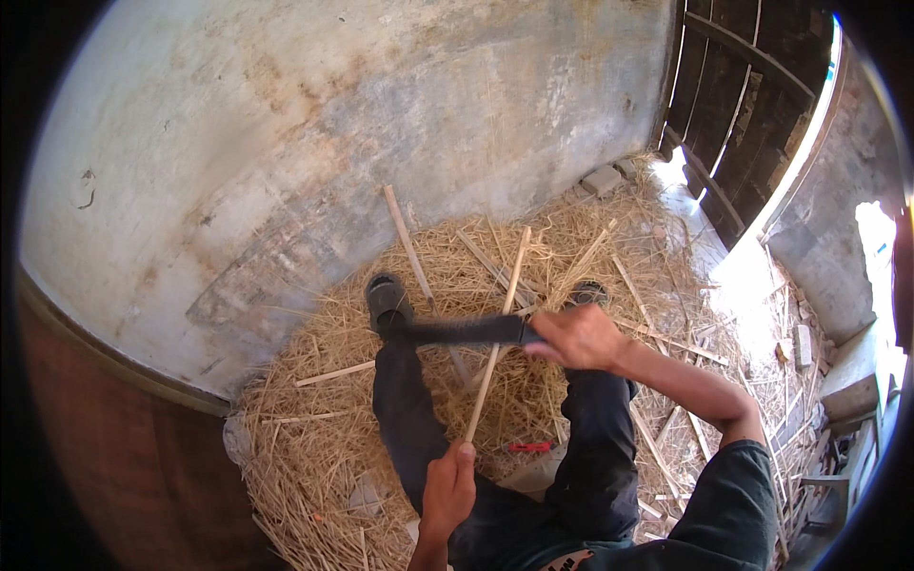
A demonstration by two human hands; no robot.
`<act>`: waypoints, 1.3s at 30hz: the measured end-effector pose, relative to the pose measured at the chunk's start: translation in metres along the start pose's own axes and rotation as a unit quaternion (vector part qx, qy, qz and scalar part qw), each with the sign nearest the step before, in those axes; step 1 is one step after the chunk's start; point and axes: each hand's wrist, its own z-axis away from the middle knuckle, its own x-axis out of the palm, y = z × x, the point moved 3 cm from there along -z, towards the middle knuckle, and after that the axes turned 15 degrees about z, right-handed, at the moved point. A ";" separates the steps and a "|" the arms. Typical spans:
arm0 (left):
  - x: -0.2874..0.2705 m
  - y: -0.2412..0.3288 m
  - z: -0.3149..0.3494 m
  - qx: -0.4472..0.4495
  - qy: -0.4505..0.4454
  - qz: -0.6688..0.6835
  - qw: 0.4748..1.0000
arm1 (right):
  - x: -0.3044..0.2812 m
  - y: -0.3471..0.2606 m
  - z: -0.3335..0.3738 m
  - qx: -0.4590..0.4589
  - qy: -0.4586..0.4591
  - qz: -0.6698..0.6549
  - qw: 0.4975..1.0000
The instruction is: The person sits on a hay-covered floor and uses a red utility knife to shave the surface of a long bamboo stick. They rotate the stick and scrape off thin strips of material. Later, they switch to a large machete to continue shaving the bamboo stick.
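Observation:
My left hand (449, 487) is closed round the near end of a pale, thin wooden stick (483, 395). The stick slants up and away from me, between my legs. My right hand (579, 338) is wrapped round the handle of a machete (466, 330) with a broad dark blade. That blade lies level across the picture, pointing left, and crosses over the middle of the stick. Whether its edge touches the wood I cannot tell. Most of the handle is hidden in my fist.
Straw and wood shavings (324, 447) cover the floor round my shoes. Several loose sticks (409, 247) lie about. A small red object (530, 447) rests near a pale block (538, 476) between my legs. A stained wall (381, 105) stands ahead, a plank door (743, 105) far right.

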 end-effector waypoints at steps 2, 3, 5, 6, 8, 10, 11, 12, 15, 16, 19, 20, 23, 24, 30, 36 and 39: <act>0.001 0.004 0.005 -0.004 0.001 -0.002 1.000 | 0.008 0.010 0.002 -0.065 0.036 0.030 0.997; 0.000 0.005 0.010 -0.012 0.005 -0.004 1.000 | 0.017 0.036 -0.006 0.127 -0.079 0.035 0.988; -0.002 -0.007 0.022 -0.018 -0.017 0.001 1.000 | 0.016 0.108 -0.008 0.387 -0.107 0.004 0.916; -0.009 -0.013 0.025 -0.019 -0.031 -0.002 0.999 | 0.018 0.128 0.006 0.373 -0.024 0.038 0.927; -0.013 -0.021 0.027 -0.037 -0.041 0.039 0.998 | 0.015 0.137 0.012 0.354 0.066 0.014 0.933; -0.013 -0.033 0.025 -0.069 -0.053 0.115 0.990 | 0.007 0.110 0.015 0.364 0.070 -0.102 0.923; -0.013 -0.044 0.018 -0.086 -0.064 0.169 0.980 | 0.008 0.098 0.014 0.349 0.087 -0.134 0.923; -0.011 -0.049 0.011 -0.100 -0.078 0.220 0.967 | 0.006 0.088 0.016 0.340 0.097 -0.150 0.923; -0.007 -0.040 0.003 -0.085 -0.094 0.250 0.960 | 0.002 0.049 0.014 0.281 0.131 -0.187 0.932; -0.007 -0.037 0.001 -0.093 -0.096 0.250 0.959 | -0.005 0.035 0.014 0.249 0.144 -0.179 0.941; -0.004 -0.027 -0.003 -0.124 -0.113 0.271 0.948 | -0.019 -0.001 0.016 0.098 0.140 -0.112 0.979; -0.001 -0.024 -0.003 -0.140 -0.124 0.291 0.938 | -0.020 -0.010 0.016 0.038 0.130 -0.082 0.987; 0.001 -0.024 -0.002 -0.173 -0.135 0.318 0.922 | -0.016 -0.025 0.017 0.015 0.091 -0.052 0.994; 0.001 -0.025 -0.002 -0.179 -0.132 0.323 0.920 | -0.012 -0.019 0.018 0.049 0.081 -0.042 0.995; -0.003 -0.005 0.009 0.041 0.032 -0.051 0.997 | -0.009 -0.002 0.017 0.078 -0.050 -0.012 0.996; 0.004 0.005 0.023 0.045 0.008 -0.102 0.994 | -0.002 0.039 0.011 0.162 0.004 0.002 0.987; 0.004 0.006 0.023 0.035 0.008 -0.091 0.995 | -0.004 0.006 0.011 0.012 0.053 -0.023 0.998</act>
